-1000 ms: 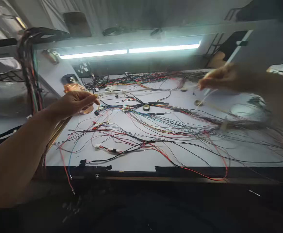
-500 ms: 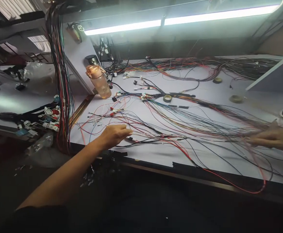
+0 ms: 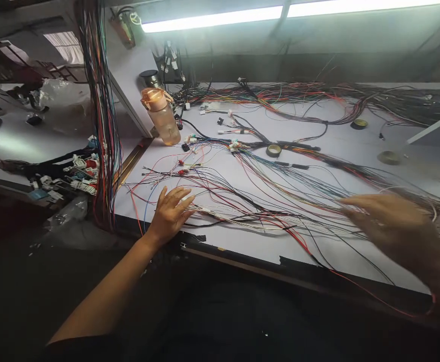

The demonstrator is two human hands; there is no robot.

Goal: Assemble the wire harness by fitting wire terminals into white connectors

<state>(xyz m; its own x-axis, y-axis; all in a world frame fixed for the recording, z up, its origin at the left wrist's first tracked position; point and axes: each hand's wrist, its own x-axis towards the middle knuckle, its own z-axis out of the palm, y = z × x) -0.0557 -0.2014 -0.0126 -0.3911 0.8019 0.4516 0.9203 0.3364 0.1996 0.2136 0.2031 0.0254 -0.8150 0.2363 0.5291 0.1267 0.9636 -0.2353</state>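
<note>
Left hand (image 3: 171, 213): fingers spread, nothing visibly gripped; white wires (image 3: 238, 221) begin just beside it.
Right hand (image 3: 389, 216): blurred, near the wires' other stretch; closure and hold cannot be told.
Wire position: along bench (image 3: 242, 239), between both hands.

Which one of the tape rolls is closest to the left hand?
The tape roll just in front of the dark-wrapped wires. The back roll and the paler roll both lie farther right, farther from the left hand.

Glowing tube lights (image 3: 212, 19), grey back wall (image 3: 336, 40); pale curtain (image 3: 67, 46), dark floor (image 3: 23, 296)
</note>
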